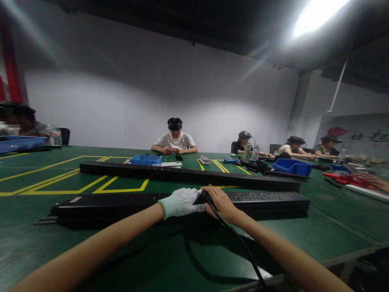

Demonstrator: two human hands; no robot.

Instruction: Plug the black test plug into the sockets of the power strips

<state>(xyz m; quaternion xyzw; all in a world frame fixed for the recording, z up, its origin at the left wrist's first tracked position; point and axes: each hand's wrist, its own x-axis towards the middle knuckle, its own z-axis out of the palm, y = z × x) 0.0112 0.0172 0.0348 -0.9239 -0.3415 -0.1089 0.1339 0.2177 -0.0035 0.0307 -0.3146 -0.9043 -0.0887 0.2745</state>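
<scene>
A long black power strip (267, 200) lies across the green table in front of me. My left hand (184, 201), in a white glove, rests on the strip's middle with its fingers curled over it. My bare right hand (219, 201) is closed round a black tool or plug (204, 196) pressed against the strip. A black cable (240, 239) runs from it over my right forearm toward the table's near edge. A second long black power strip (188, 175) lies parallel farther back.
Yellow lines (60, 182) mark the green table (334, 227). Blue bins (146, 160) (293, 166) and small parts stand at the far side. Several people sit working along the far and right edges, one at far left (18, 121). Red tools (349, 178) lie at right.
</scene>
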